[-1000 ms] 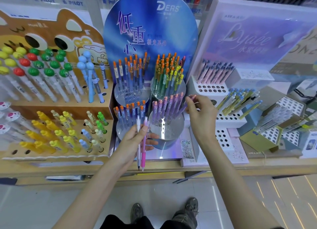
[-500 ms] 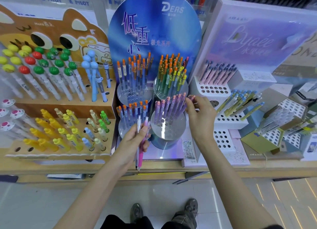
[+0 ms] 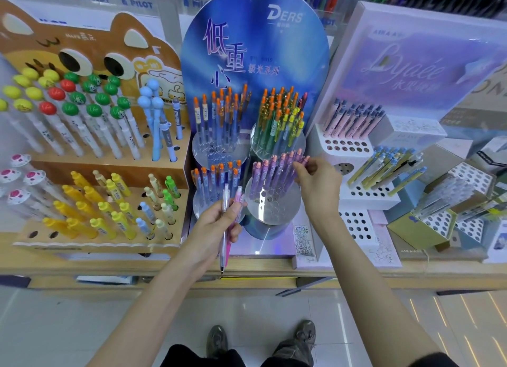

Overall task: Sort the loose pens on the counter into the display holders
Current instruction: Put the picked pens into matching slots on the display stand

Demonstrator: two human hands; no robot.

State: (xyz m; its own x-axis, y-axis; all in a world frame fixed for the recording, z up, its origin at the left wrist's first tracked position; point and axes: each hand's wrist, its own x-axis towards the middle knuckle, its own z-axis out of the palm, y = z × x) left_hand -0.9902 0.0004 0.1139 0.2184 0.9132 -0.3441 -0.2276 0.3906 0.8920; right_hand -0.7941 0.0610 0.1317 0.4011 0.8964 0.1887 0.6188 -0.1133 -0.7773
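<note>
- My left hand (image 3: 216,225), below the blue arched DERS board (image 3: 255,51), is curled round two slim loose pens, held upright with their tips down.
- One is a clear pen (image 3: 223,254), with a smooth see-through plastic barrel. The other is a pink pen (image 3: 238,196), glossy and touching the clear one on its right. My fingers hide the middle of both.
- My right hand (image 3: 318,185), below the board's right side, pinches the top of the rightmost purple pen (image 3: 301,159) between thumb and forefinger. I cannot tell how deep that pen sits.
- It stands among tilted purple pens (image 3: 270,171) with peach clickers in a round mirrored holder (image 3: 270,210). The holder is a shiny disc drilled with circular holes, at the board's foot on the right.
- Left of the board is a brown cardboard animal stand (image 3: 109,171) of ball-topped and yellow pens, cut off at the frame edge.
- Right of the board are white perforated tiers (image 3: 365,199) of pastel pens, and the boxes beyond them are blurred.
</note>
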